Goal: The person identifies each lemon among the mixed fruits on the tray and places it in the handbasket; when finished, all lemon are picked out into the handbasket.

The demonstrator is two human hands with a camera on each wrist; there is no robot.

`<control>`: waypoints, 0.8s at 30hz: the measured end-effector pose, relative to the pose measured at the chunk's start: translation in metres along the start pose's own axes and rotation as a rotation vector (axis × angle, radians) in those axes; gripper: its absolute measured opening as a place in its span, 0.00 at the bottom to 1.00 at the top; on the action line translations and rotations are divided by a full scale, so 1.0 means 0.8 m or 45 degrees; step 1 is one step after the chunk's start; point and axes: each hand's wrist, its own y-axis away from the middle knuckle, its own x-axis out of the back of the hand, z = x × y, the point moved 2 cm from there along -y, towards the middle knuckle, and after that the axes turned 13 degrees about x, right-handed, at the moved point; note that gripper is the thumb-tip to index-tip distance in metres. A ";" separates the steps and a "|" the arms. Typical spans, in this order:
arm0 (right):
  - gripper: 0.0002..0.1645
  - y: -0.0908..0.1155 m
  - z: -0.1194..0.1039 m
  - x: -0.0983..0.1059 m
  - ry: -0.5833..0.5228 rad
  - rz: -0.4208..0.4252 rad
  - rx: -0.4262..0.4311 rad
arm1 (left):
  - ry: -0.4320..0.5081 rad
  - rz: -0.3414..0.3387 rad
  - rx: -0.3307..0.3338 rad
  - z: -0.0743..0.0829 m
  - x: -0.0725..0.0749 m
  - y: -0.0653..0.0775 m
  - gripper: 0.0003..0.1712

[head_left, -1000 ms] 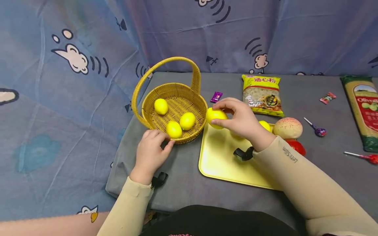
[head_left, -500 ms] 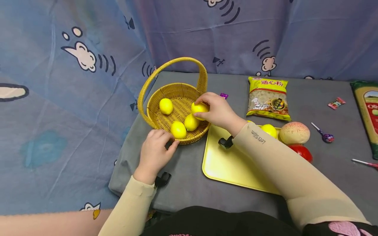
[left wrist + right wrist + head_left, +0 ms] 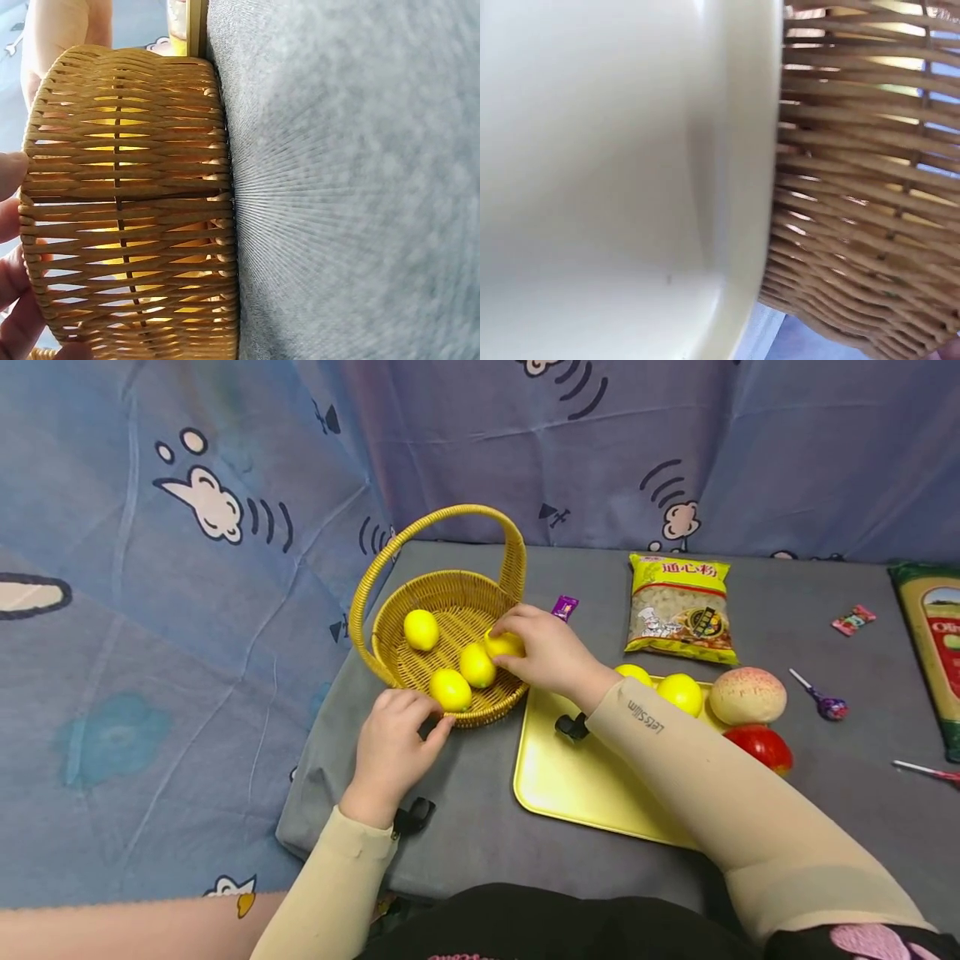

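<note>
A woven yellow basket (image 3: 467, 720) with a tall arched handle stands at the left of the table. My left hand (image 3: 392, 747) holds its near rim between thumb and fingers; in the left wrist view the fingertips (image 3: 13, 274) lie along the rim of the wicker wall (image 3: 127, 172). Over the basket's right side my right hand (image 3: 551, 653) grips a lemon (image 3: 502, 644) from above, low inside the basket and partly hidden by the fingers. It sits right beside another lemon (image 3: 477, 665). Two more lie inside, a near lemon (image 3: 450, 690) and a far-left lemon (image 3: 422, 630).
Right of the basket, close against it, lies a yellow tray (image 3: 585, 785) with more lemons (image 3: 680, 694), a peach (image 3: 747, 695) and a red fruit (image 3: 761, 747). Behind are a pasta bag (image 3: 682, 610) and a purple candy (image 3: 565, 607). Lollipops (image 3: 831, 707) lie farther right.
My right hand has carried the lemon left from above the tray's edge into the basket and lowered it there. The neighbouring lemon has shifted slightly left. My left hand stays at the rim.
</note>
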 end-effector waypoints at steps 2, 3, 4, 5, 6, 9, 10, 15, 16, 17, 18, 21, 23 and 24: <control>0.19 0.000 -0.001 0.001 -0.007 -0.016 -0.007 | 0.002 -0.002 0.007 0.000 0.000 0.000 0.09; 0.19 -0.001 -0.001 0.002 -0.011 -0.028 -0.011 | 0.001 -0.001 0.007 0.000 -0.001 0.000 0.09; 0.19 0.000 -0.001 0.003 -0.011 -0.046 -0.017 | 0.000 0.000 0.006 0.000 -0.001 0.000 0.09; 0.19 0.000 -0.001 0.005 -0.009 -0.068 -0.024 | 0.000 0.001 0.007 0.000 -0.001 0.000 0.09; 0.20 0.000 -0.002 0.006 -0.003 -0.093 -0.031 | 0.000 0.002 0.007 0.000 -0.001 0.000 0.09; 0.23 0.001 0.000 0.013 -0.017 -0.132 -0.060 | 0.004 0.006 0.004 0.000 -0.002 0.000 0.09; 0.23 0.002 0.002 0.016 -0.032 -0.126 -0.069 | 0.006 0.008 0.004 0.000 -0.002 0.000 0.09; 0.24 0.015 0.008 0.037 -0.194 0.027 -0.131 | 0.008 0.012 -0.002 0.000 -0.003 0.001 0.09; 0.23 0.019 0.009 0.041 -0.233 0.054 -0.145 | 0.008 0.010 0.001 0.000 -0.003 0.001 0.09; 0.23 0.024 0.008 0.046 -0.262 0.077 -0.156 | 0.005 0.007 0.003 -0.001 -0.004 0.001 0.09; 0.22 0.029 0.008 0.051 -0.289 0.095 -0.169 | 0.004 0.005 0.006 -0.001 -0.003 0.001 0.09; 0.22 0.046 0.006 0.064 -0.340 0.138 -0.199 | 0.002 0.004 0.012 -0.001 -0.003 0.002 0.09; 0.22 0.060 0.006 0.073 -0.356 0.150 -0.219 | 0.000 0.005 0.017 -0.001 -0.002 0.002 0.08; 0.22 0.067 0.005 0.077 -0.354 0.150 -0.237 | 0.002 0.008 0.017 -0.001 -0.002 0.002 0.09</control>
